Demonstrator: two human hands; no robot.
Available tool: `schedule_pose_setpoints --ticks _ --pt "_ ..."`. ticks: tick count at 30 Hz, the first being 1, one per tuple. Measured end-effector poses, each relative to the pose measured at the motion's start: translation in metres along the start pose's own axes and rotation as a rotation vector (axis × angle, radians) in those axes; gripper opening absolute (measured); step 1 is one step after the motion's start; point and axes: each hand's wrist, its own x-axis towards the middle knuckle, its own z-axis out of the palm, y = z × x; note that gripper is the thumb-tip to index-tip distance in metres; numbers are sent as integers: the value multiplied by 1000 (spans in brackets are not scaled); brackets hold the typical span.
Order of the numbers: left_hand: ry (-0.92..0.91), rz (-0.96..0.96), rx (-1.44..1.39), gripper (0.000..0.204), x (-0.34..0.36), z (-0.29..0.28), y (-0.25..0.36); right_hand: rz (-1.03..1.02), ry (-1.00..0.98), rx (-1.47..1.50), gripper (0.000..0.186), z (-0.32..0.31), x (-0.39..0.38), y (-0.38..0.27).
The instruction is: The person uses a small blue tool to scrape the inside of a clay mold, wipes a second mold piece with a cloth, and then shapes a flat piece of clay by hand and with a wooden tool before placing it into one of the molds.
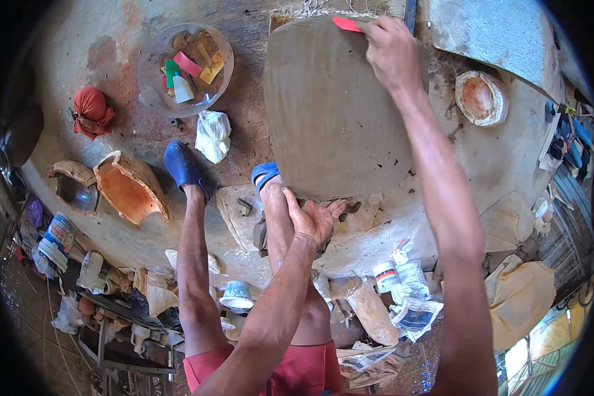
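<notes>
A large flat grey-brown clay slab (333, 112) lies in front of me, its surface streaked. My right hand (393, 56) grips a small red scraper (344, 24) against the slab's far edge, the arm reaching over its right side. Down at the slab's near edge, beside my lower leg, my left hand (310, 218) has its fingers extended and apart, the palm partly turned up and smudged with clay. My feet in blue rubber shoes (181, 165) stand left of and beside the slab.
A clear tub (152, 92) holds several coloured scrapers, near a white bag (212, 135) and red cloth bundle (90, 105). Broken pottery pieces (131, 193) lie left, a crusted bowl (480, 98) right. Containers (393, 277) and clutter line the near side; a pale board (488, 33) lies top right.
</notes>
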Motion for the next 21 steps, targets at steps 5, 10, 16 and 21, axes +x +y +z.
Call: schedule_pose_setpoints --ticks 5,10,16,21 --pt "53 51 -43 149 1 -4 7 -6 -281 91 31 -9 -91 -39" --pt "40 10 -36 145 5 5 -4 -16 -406 113 33 -42 -268 -98" --pt "47 34 27 142 0 -2 7 97 -412 194 25 -70 -273 -115" --pt "205 267 148 117 -13 3 13 106 6 -84 30 -47 -75 -3"
